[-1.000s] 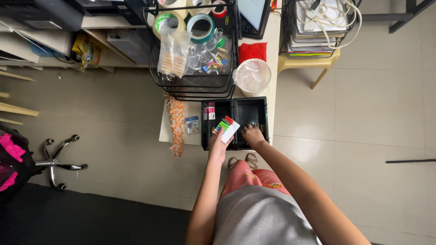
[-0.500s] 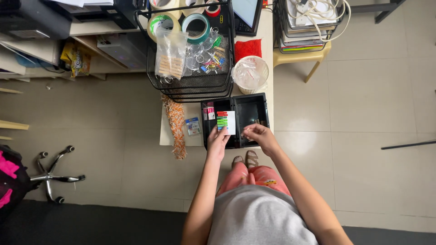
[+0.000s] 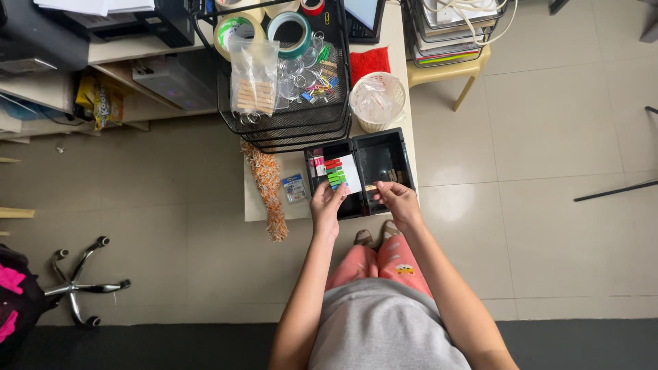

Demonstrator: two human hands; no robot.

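Note:
My left hand (image 3: 326,205) holds a white card (image 3: 340,174) with several small coloured clothespins clipped along its edge, over the left half of an open black box (image 3: 386,152) on the table. My right hand (image 3: 395,199) is at the box's near edge, fingertips pinched on a small wooden clothespin (image 3: 371,188). A few more wooden pins lie inside the right compartment.
A black wire basket (image 3: 288,123) behind the box holds tape rolls, a bag of wooden pins and clips. A white round tub (image 3: 377,101), an orange fuzzy strip (image 3: 267,188) and a small packet (image 3: 295,188) lie nearby. A chair base (image 3: 82,284) stands on the floor at left.
The card has shifted left over the box's left half. My right hand has come out of the box's right compartment to its near edge, now pinching a wooden pin.

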